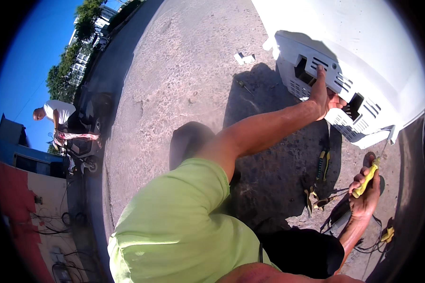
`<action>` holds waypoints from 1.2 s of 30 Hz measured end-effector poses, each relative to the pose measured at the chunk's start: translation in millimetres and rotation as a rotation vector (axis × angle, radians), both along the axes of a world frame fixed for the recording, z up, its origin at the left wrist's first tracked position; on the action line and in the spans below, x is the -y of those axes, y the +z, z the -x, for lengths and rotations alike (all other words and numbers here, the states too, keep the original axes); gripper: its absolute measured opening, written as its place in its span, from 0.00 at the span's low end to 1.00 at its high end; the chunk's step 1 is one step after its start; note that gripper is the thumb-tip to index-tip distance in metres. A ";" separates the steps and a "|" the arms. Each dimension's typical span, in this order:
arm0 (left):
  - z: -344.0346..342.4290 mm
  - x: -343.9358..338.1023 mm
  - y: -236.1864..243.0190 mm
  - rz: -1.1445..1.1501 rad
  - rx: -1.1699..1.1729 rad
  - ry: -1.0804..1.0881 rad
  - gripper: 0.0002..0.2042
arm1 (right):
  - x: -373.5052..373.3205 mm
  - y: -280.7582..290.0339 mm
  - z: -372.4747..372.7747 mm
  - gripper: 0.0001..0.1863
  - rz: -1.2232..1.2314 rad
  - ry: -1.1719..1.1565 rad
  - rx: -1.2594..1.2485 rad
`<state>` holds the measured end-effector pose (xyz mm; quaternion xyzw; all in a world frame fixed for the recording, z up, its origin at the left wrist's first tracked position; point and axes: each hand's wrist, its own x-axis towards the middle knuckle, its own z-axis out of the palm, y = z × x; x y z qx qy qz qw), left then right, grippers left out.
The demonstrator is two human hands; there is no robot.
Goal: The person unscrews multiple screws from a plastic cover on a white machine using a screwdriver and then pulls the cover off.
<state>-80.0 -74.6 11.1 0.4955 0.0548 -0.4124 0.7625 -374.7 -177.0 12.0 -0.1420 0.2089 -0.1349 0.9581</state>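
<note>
One white panel (pixel 336 78) with many slots, two big dark holes, up against one large white box (pixel 378 52). Two hands busy. Left hand (pixel 322 96): thumb on panel's front, other fingers bent at its middle, gripping it. Right hand (pixel 366 191): closed round one yellow-handled screwdriver (pixel 366 178), below panel's right end, tip by panel's corner. Ground below panel: one pair of pliers (pixel 320 165). Left of panel: one small white piece (pixel 244 58), one thin tool (pixel 243 87). Far left of panel: one person (pixel 63 113) on one scooter (pixel 84 146).
</note>
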 end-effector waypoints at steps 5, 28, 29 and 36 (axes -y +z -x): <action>3.8 4.3 -10.8 0.163 0.087 0.029 0.42 | 16.1 -8.9 5.2 0.19 -0.167 0.024 -0.013; 8.8 17.8 -7.4 0.139 0.087 0.059 0.42 | 1.3 6.8 1.7 0.18 0.059 -0.131 -0.167; 8.2 21.6 -2.0 0.147 0.090 0.070 0.43 | 6.0 9.2 1.5 0.19 0.052 -0.100 -0.160; -11.4 1.7 -22.1 0.072 0.148 0.104 0.44 | 7.0 17.0 -13.5 0.20 -0.013 -0.024 -0.090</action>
